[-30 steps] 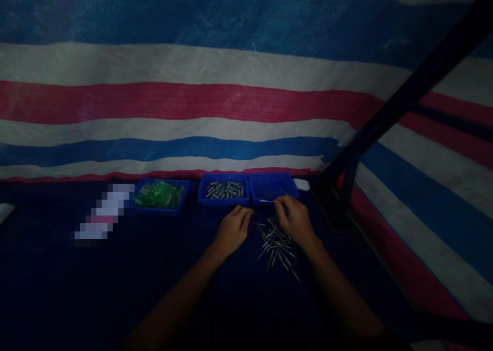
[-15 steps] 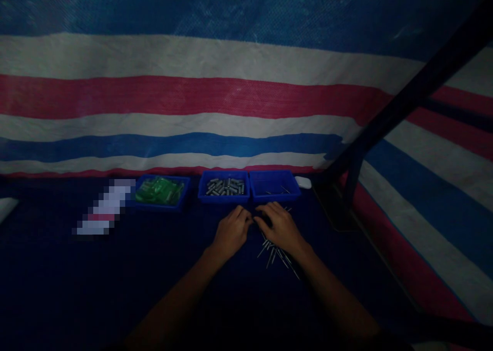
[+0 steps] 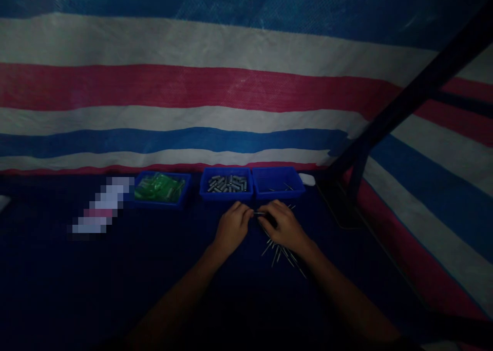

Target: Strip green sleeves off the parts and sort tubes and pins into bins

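Observation:
Between my two hands a thin metal rod [image 3: 259,213] lies level, in front of the blue trays. My left hand [image 3: 232,229] pinches its left end with thumb and forefinger. The fingers of my right hand [image 3: 284,227] are closed around its right end, which they partly hide. A loose bunch of similar metal rods [image 3: 280,253] lies on the dark blue table, partly under my right hand and wrist. The scene is dim, so fine detail at the fingertips is hard to make out.
A blue tray [image 3: 226,196] holds several short metal cylinders. Beside it another blue tray [image 3: 280,193] has a few thin rods. To the left, green plastic bags [image 3: 159,187] fill a third tray. A white object [image 3: 307,179] and a dark flat object [image 3: 342,207] are at right.
The rod now shows between my fingertips, where it was hardly visible before. My hands have moved only slightly; the camera view has shifted a little.

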A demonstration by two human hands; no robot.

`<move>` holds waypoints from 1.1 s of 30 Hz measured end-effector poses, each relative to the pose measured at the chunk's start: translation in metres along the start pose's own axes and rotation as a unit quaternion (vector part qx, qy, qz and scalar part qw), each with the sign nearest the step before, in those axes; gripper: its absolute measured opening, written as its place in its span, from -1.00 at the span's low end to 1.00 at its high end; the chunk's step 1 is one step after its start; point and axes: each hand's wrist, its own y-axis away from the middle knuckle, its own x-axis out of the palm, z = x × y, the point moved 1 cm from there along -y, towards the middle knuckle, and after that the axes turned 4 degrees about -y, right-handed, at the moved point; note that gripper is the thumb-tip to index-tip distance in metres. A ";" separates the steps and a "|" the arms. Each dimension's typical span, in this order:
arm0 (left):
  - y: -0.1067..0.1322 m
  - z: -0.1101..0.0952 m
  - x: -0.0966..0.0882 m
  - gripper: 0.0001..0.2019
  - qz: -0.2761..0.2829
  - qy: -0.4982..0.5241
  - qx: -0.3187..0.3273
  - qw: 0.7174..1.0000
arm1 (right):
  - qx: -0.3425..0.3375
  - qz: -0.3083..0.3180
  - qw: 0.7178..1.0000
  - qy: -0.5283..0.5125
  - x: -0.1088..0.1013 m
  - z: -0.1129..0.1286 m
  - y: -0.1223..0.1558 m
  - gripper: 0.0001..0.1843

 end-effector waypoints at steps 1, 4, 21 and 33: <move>-0.001 0.001 0.000 -0.74 -0.004 0.007 -0.002 1.000 | -0.005 0.000 1.000 0.007 0.000 0.001 0.000 -0.89; -0.001 0.001 -0.001 -0.71 -0.008 0.022 -0.002 1.000 | -0.002 -0.008 1.000 0.024 0.000 0.001 0.001 -0.88; 0.001 0.001 -0.005 -0.75 -0.020 0.159 -0.012 0.987 | -0.063 -0.028 0.997 0.041 -0.011 0.006 0.002 -0.78; 0.007 -0.008 0.000 -0.90 0.089 -0.059 0.125 0.986 | 0.197 -0.206 0.953 0.101 -0.047 -0.019 -0.005 -0.69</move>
